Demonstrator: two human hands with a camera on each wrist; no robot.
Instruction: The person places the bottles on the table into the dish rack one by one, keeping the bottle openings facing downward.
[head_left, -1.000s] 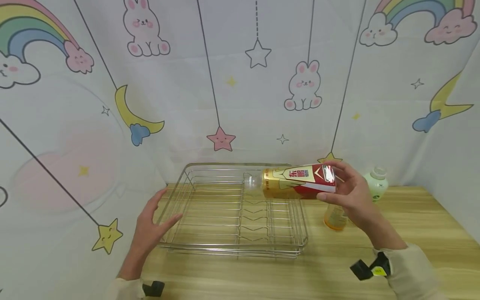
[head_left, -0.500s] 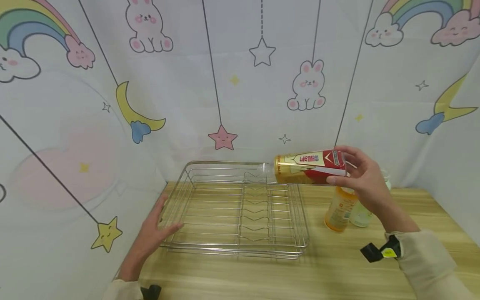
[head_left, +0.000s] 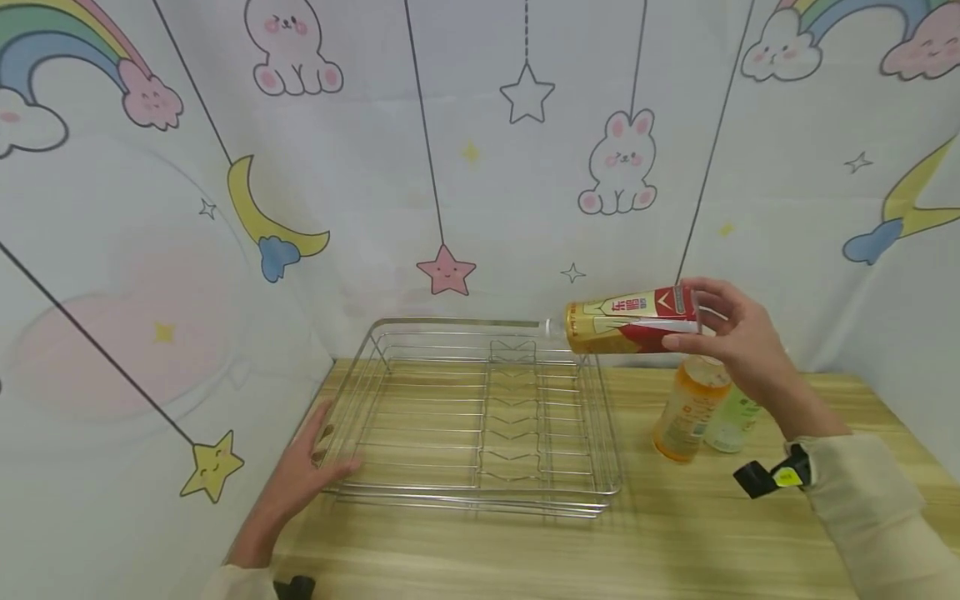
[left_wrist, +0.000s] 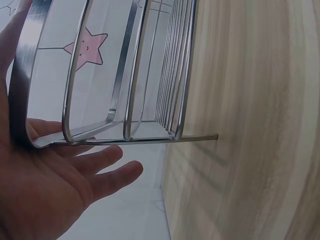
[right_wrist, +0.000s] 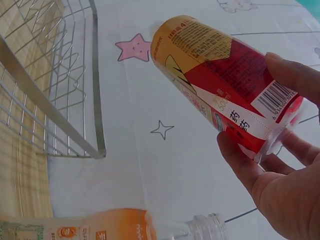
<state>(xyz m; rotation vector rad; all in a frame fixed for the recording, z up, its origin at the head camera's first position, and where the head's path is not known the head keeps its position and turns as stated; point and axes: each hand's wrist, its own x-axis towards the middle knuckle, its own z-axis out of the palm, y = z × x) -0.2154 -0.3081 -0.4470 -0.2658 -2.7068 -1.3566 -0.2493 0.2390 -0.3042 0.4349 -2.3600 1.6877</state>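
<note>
Red-gold bottle [head_left: 633,322] — in right grip [head_left: 742,335].

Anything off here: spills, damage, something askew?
No spill or damage visible. Slightly odd: the right hand holds the gold-and-red bottle sideways by its base, not upright, and the orange bottle shows bare neck threads, no cap.

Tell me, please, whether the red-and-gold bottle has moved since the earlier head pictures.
Yes: in the head view, the red-and-gold bottle has moved right and up, judged against the metal rack.
</note>
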